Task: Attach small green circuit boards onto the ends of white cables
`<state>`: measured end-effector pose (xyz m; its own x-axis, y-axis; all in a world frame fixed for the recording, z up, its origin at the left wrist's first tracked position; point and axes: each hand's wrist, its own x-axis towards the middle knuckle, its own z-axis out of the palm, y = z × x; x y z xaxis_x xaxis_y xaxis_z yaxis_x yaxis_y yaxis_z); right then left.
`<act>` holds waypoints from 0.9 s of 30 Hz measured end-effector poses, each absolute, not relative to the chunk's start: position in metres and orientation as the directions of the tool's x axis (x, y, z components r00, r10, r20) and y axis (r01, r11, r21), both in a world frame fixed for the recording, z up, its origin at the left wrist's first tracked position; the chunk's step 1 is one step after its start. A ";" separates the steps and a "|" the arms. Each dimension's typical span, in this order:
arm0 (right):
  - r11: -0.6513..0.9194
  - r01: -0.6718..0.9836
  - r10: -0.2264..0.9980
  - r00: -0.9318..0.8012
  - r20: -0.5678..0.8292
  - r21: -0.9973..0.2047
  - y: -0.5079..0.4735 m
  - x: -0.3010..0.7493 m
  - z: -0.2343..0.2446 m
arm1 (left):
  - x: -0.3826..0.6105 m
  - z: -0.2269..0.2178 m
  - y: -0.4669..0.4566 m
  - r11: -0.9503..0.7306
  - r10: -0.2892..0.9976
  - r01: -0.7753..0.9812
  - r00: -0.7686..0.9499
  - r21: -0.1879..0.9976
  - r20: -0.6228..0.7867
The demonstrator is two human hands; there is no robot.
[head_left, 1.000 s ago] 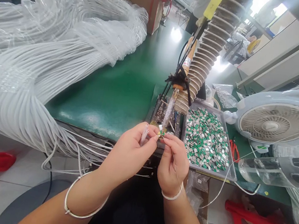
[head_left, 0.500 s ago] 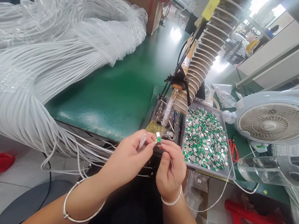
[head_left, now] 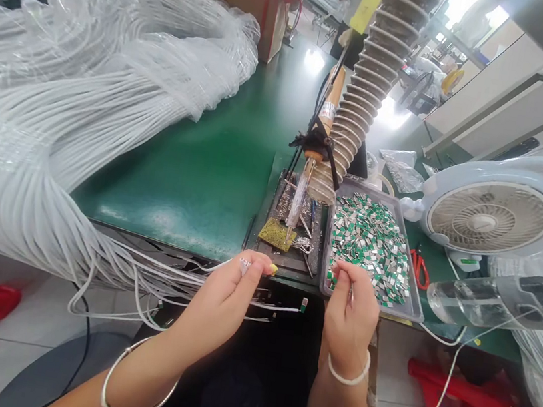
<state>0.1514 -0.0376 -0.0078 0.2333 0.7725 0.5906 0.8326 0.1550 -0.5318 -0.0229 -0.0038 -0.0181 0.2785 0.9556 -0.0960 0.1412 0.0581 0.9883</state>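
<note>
My left hand point(head_left: 229, 292) is closed, with a bunch of white cable ends point(head_left: 245, 265) between its fingers and a small yellow piece point(head_left: 273, 269) at its fingertips. Below it, a white cable bearing a green-and-silver USB connector point(head_left: 303, 305) sticks out to the right. At the near left edge of the grey tray point(head_left: 415, 310), my right hand point(head_left: 354, 306) pinches a small green-and-silver USB connector point(head_left: 331, 276). A thin solder wire point(head_left: 351, 295) also runs through its fingers. Many loose connectors point(head_left: 371, 244) lie heaped in that tray.
A soldering iron point(head_left: 298, 197) hangs tip down over a yellow sponge point(head_left: 276, 234), beside a ribbed extraction hose point(head_left: 368, 89). Bundled white cables point(head_left: 31, 149) cover the left. To the right are a fan point(head_left: 493, 208), red-handled cutters point(head_left: 418, 269) and a clear bottle point(head_left: 464, 303).
My hands have moved apart: the right went to the tray's edge, the left slightly down and left. The connector between them is gone from there; one now shows on a cable below the left hand.
</note>
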 end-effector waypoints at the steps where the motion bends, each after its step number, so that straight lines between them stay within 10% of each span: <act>1: 0.108 0.854 0.796 0.233 0.559 -0.509 -0.036 0.157 -0.006 | -0.023 -0.018 -0.003 0.076 0.953 0.133 0.282 0.988 -0.111; 8: -0.041 0.902 0.925 0.197 0.326 -0.430 -0.026 0.177 0.001 | -0.025 -0.018 -0.003 0.155 0.936 0.073 0.308 0.985 -0.171; 27: 0.052 0.936 0.965 0.043 0.258 -0.348 -0.009 0.183 0.000 | -0.024 -0.023 -0.002 0.229 0.906 0.048 0.356 0.972 -0.231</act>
<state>0.1828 -0.0087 0.0003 0.0426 0.9651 0.2584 0.9359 0.0519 -0.3484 -0.0240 -0.0018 -0.0235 0.3557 0.9056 -0.2309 0.0479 0.2290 0.9722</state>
